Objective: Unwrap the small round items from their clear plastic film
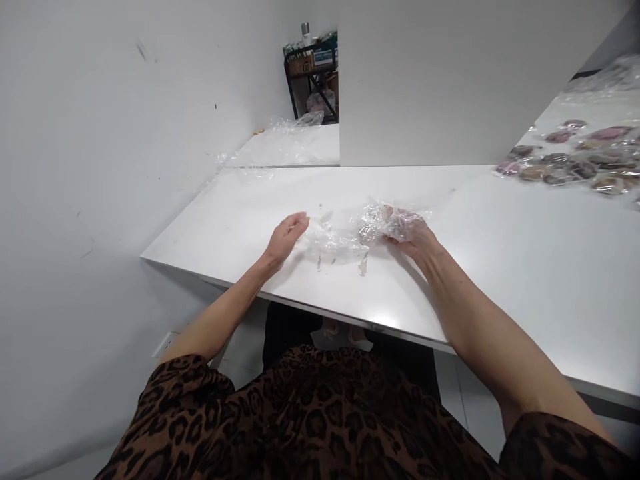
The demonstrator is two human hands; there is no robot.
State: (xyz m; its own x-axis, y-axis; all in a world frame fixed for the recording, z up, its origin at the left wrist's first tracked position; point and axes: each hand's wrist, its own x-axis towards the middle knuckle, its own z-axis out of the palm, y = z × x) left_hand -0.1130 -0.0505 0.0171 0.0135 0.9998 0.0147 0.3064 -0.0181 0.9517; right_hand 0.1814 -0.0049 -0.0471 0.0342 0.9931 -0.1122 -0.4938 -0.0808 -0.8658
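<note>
Clear plastic film (367, 225), crumpled and shiny, right there over the white tabletop (200, 230), stretched out between two bare hands! Bunched thickest at the right hand (420, 240), closed on a gathered wad, with loose folds draped over the fingers. Out to the other side, the left hand (285, 241), fingers curled, just beside the thin trailing end: pinching it or merely hovering close, impossible to tell from here. Contents of the bunch, if any, hard to make out through all that glare. On to the handling: looks feather-light, soft, limp, slippery where smooth, likely to cling to skin, probably easy to tear if yanked. Best taken gently by the thick bunch on one side and a loose edge on the other, thumb against fingertips. Away at the far right, well apart from both hands, a spread of film-wrapped pieces (583, 170), pinkish and brown
</note>
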